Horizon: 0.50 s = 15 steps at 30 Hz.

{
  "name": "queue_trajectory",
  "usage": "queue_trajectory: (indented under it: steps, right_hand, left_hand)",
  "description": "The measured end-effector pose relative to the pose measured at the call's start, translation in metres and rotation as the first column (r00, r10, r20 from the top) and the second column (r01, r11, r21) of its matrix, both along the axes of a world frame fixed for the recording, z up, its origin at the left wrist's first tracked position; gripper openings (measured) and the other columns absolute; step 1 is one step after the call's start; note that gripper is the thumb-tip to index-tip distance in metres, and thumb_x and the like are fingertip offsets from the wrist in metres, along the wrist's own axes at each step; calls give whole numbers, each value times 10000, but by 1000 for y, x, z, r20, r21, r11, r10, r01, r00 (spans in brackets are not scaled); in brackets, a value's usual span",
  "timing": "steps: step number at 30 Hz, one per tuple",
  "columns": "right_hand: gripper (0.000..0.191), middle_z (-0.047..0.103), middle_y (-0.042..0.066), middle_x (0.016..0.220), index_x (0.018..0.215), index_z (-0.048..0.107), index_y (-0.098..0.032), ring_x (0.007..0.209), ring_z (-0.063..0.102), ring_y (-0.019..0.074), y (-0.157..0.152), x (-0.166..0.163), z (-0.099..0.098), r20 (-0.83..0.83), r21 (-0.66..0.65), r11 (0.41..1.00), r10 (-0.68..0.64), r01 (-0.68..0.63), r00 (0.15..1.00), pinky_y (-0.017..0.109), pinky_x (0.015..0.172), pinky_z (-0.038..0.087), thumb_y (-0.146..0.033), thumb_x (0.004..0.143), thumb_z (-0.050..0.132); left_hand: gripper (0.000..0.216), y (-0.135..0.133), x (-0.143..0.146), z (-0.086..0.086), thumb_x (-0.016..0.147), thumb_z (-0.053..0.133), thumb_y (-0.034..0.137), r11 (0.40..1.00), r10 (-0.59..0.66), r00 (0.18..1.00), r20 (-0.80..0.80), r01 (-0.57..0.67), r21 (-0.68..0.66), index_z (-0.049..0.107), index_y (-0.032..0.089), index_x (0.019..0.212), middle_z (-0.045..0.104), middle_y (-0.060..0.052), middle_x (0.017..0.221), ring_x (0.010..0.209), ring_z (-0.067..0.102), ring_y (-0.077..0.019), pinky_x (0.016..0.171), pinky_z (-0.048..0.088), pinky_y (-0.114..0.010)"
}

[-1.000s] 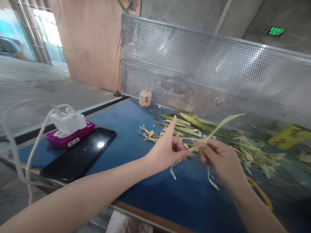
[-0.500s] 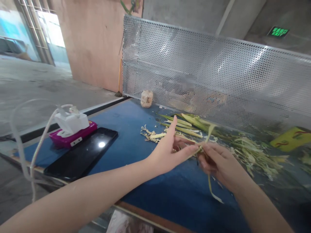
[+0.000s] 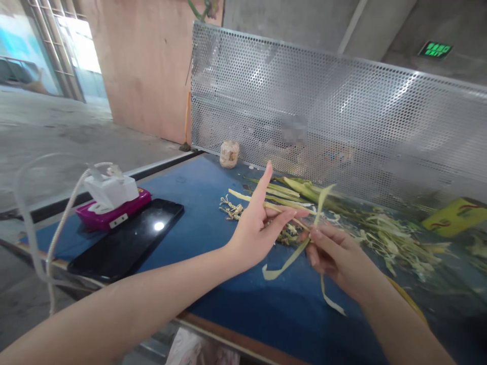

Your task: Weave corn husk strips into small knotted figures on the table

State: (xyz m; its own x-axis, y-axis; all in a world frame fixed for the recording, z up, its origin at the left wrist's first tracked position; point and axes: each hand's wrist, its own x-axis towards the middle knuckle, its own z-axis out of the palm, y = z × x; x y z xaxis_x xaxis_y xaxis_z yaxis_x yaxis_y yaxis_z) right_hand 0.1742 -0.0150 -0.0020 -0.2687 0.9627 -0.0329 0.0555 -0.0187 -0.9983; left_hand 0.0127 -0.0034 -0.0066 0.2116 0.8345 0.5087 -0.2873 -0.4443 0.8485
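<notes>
My right hand (image 3: 335, 253) pinches pale green leaf strips (image 3: 323, 203), which look like plant husk, where they cross. One end points up, one hangs below the fingers, and a loose curled end (image 3: 272, 274) reaches left over the blue table (image 3: 243, 299). My left hand (image 3: 253, 228) has its index finger stretched up, while its thumb and other fingers close on a thin pale stalk (image 3: 238, 195) running toward my right hand. Behind and below the left hand lie knotted plaited pieces (image 3: 230, 209), partly hidden by it.
Flat green leaves (image 3: 300, 190) and a heap of shredded strips (image 3: 395, 243) lie at the back right, near a yellow box (image 3: 454, 218). A perforated metal panel (image 3: 304, 101) borders the back. To the left are a phone (image 3: 129, 238), a magenta power strip (image 3: 114, 208) and a roll (image 3: 229, 154).
My left hand has shifted slightly left and away from my right hand. A curled strip end now hangs out to the left between them, and a pale stalk end shows beyond the left hand.
</notes>
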Motion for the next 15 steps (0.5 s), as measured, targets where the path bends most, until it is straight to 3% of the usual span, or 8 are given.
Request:
queue_trajectory:
  steps: [4,7,11,15]
  right_hand:
    - [346,514,-20,476,784,616,-166,344,269,32,-1,2,1,-69,13,1000,-3,4,998,205,366,199,-503,718,574]
    - [306,463,-48,438,796,595,-168,355,273,35,0,3,0,-46,53,998,-31,33,998,200,372,214,-453,689,631]
    - [293,438,-55,421,765,575,-155,374,308,43,1,2,-2,48,88,992,-97,93,994,196,383,230,-430,689,643]
    - [299,413,-63,400,730,565,-160,368,319,50,3,-1,-4,41,125,983,-143,137,989,201,386,254,-451,700,620]
  left_hand:
    - [964,3,2,-7,776,570,279,988,-89,996,16,90,-123,-204,262,1352,671,-84,936,780,633,-172,688,494,-325]
    - [1116,4,2,-11,683,673,262,973,-174,982,-79,159,-165,-227,232,1342,651,-37,791,723,615,-164,664,479,-316]
    - [1081,4,0,-10,689,654,187,973,-215,964,-157,197,-121,-199,230,1352,599,24,653,608,565,-119,637,455,-293]
    - [1027,4,1,-10,706,617,144,968,-251,947,-199,241,-74,-168,222,1363,534,53,612,571,516,-89,620,438,-264]
